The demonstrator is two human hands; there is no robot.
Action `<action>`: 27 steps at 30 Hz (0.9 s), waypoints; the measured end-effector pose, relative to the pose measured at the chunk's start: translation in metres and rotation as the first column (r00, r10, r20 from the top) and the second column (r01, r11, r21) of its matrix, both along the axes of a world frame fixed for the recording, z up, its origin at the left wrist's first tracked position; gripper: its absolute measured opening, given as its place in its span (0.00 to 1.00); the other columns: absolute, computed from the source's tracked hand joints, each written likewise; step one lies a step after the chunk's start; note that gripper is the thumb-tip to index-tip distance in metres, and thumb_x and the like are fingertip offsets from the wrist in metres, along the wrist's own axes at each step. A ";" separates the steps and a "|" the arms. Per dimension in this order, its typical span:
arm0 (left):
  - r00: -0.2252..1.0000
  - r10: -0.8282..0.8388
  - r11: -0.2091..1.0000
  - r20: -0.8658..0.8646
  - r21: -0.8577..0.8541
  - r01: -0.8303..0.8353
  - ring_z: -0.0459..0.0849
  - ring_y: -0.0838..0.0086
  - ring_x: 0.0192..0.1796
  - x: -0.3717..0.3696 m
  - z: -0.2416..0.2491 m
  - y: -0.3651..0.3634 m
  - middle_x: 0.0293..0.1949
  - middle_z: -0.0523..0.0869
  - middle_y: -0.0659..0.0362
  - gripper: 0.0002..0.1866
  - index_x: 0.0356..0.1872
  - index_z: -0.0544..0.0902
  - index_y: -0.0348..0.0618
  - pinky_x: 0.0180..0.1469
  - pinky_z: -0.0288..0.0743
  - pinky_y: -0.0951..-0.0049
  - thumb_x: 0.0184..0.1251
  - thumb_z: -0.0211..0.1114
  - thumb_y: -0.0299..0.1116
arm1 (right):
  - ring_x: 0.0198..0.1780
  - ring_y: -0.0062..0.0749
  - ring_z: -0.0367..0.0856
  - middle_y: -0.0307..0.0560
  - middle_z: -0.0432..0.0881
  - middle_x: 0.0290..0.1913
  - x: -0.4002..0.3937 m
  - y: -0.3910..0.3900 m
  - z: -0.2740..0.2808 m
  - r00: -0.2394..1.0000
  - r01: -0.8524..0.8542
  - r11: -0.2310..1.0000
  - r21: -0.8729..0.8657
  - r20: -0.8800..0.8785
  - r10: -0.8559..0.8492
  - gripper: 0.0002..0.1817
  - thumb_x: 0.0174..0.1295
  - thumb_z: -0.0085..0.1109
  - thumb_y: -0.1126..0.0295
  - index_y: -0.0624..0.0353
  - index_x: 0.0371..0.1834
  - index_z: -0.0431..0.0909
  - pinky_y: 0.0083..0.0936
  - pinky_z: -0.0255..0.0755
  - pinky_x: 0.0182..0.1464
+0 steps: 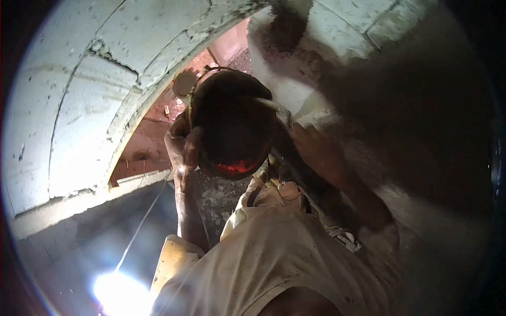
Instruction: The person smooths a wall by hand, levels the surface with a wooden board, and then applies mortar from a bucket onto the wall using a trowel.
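A dark, round, deep bucket (232,116) is held up in front of my body, its inside in shadow apart from a red glow low on it. My left hand (183,145) is closed on its left rim, with the thumb toward me. To the right of the bucket is my right hand (316,150), dim and with its fingers bent. Right at these fingers, a pale, narrow handle-like piece (276,107) crosses the bucket's right rim. I cannot tell what the right hand holds.
A curved, pale panelled wall (79,105) arches over the left. Past its edge lies a reddish area (145,139). A bright lamp (121,295) with a thin cable (138,229) glares at lower left. Rubble (213,197) lies below the bucket, and rough wall (337,31) stands at upper right.
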State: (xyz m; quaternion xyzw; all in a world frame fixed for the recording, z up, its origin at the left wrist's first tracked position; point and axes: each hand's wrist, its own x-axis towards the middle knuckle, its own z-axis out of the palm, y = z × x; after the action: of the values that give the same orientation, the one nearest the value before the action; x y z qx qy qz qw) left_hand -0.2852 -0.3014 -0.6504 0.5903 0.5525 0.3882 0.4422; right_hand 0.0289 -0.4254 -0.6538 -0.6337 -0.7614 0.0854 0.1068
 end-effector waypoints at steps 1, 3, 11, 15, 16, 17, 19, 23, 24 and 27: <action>0.994 -0.061 0.997 0.086 0.054 0.057 0.81 0.78 0.43 0.017 0.011 0.000 0.42 0.87 0.61 0.23 0.56 0.83 0.32 0.50 0.75 0.74 0.56 0.63 0.27 | 0.32 0.47 0.85 0.56 0.82 0.40 -0.013 0.021 0.008 0.992 0.092 0.992 -0.084 0.095 -0.084 0.22 0.63 0.55 0.71 0.59 0.62 0.69 0.41 0.80 0.36; 0.981 -0.167 0.986 -0.098 -0.001 0.168 0.82 0.78 0.42 0.021 0.017 0.011 0.41 0.88 0.61 0.23 0.55 0.83 0.33 0.48 0.76 0.73 0.56 0.64 0.28 | 0.32 0.46 0.86 0.54 0.81 0.38 -0.026 0.057 -0.021 0.996 0.038 0.999 -0.018 0.078 -0.036 0.22 0.63 0.52 0.72 0.61 0.62 0.70 0.41 0.81 0.34; 0.985 -0.017 0.989 0.174 -0.140 0.042 0.76 0.83 0.31 0.044 0.006 0.013 0.28 0.82 0.67 0.12 0.41 0.85 0.32 0.36 0.73 0.77 0.58 0.60 0.22 | 0.35 0.51 0.86 0.57 0.81 0.38 -0.035 0.012 -0.075 0.992 -0.112 0.947 -0.301 0.021 0.124 0.24 0.59 0.57 0.69 0.57 0.61 0.72 0.45 0.80 0.36; 0.996 -0.055 0.991 0.069 -0.121 0.063 0.82 0.78 0.41 0.032 -0.074 -0.015 0.38 0.87 0.61 0.19 0.52 0.83 0.33 0.45 0.76 0.74 0.57 0.59 0.22 | 0.40 0.55 0.85 0.55 0.81 0.40 -0.012 -0.001 -0.093 0.980 0.062 0.932 -0.356 -0.155 -0.124 0.24 0.62 0.57 0.65 0.50 0.63 0.73 0.50 0.79 0.43; 0.990 -0.045 0.996 0.131 -0.070 0.055 0.83 0.77 0.43 0.042 -0.083 -0.027 0.39 0.87 0.60 0.20 0.52 0.83 0.33 0.48 0.76 0.74 0.56 0.60 0.23 | 0.40 0.55 0.85 0.55 0.81 0.40 -0.004 -0.006 -0.096 0.983 0.043 0.930 -0.365 -0.153 -0.106 0.24 0.62 0.57 0.65 0.50 0.63 0.73 0.50 0.79 0.43; 0.997 -0.037 0.994 0.073 -0.103 0.044 0.84 0.76 0.44 0.042 -0.098 -0.035 0.39 0.88 0.59 0.20 0.52 0.83 0.34 0.50 0.76 0.74 0.56 0.61 0.24 | 0.43 0.56 0.85 0.56 0.82 0.43 0.003 -0.010 -0.098 0.981 0.053 0.893 -0.448 -0.145 -0.131 0.23 0.63 0.57 0.64 0.50 0.62 0.73 0.49 0.78 0.45; 0.995 -0.082 0.973 -0.060 -0.223 0.066 0.84 0.73 0.51 0.019 -0.157 -0.048 0.48 0.88 0.55 0.24 0.58 0.81 0.35 0.57 0.74 0.72 0.57 0.61 0.21 | 0.45 0.57 0.84 0.57 0.83 0.46 0.010 -0.023 -0.114 0.980 0.049 0.851 -0.524 -0.138 -0.141 0.21 0.63 0.57 0.63 0.51 0.61 0.74 0.49 0.78 0.47; 0.955 -0.055 0.945 -0.293 -0.324 -0.045 0.80 0.77 0.37 0.009 -0.190 -0.056 0.34 0.86 0.61 0.16 0.47 0.84 0.35 0.42 0.76 0.71 0.57 0.65 0.29 | 0.51 0.58 0.82 0.56 0.82 0.55 0.016 -0.044 -0.154 0.915 0.018 0.674 -0.739 -0.259 -0.309 0.25 0.61 0.62 0.59 0.54 0.61 0.73 0.47 0.77 0.52; 0.953 -0.044 0.942 -0.299 -0.330 -0.060 0.80 0.77 0.37 0.008 -0.201 -0.055 0.34 0.86 0.61 0.16 0.47 0.84 0.35 0.42 0.76 0.71 0.57 0.65 0.29 | 0.53 0.58 0.82 0.56 0.82 0.56 0.015 -0.047 -0.162 0.889 -0.013 0.570 -0.822 -0.271 -0.370 0.27 0.60 0.63 0.58 0.54 0.62 0.73 0.47 0.77 0.53; 0.921 -0.020 0.891 -0.388 -0.425 -0.160 0.73 0.75 0.31 0.009 -0.230 -0.047 0.24 0.76 0.56 0.10 0.31 0.78 0.32 0.37 0.72 0.69 0.49 0.65 0.28 | 0.53 0.57 0.82 0.55 0.83 0.53 0.017 -0.061 -0.222 0.900 -0.080 0.537 -0.840 -0.293 -0.323 0.29 0.60 0.64 0.57 0.55 0.63 0.72 0.47 0.76 0.54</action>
State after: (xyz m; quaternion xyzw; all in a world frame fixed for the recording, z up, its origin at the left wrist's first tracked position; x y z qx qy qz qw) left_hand -0.2766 -0.3485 -0.8805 0.5157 0.7238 0.1434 0.4354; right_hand 0.0463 -0.4866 -0.8754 -0.6261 -0.5391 0.5617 -0.0432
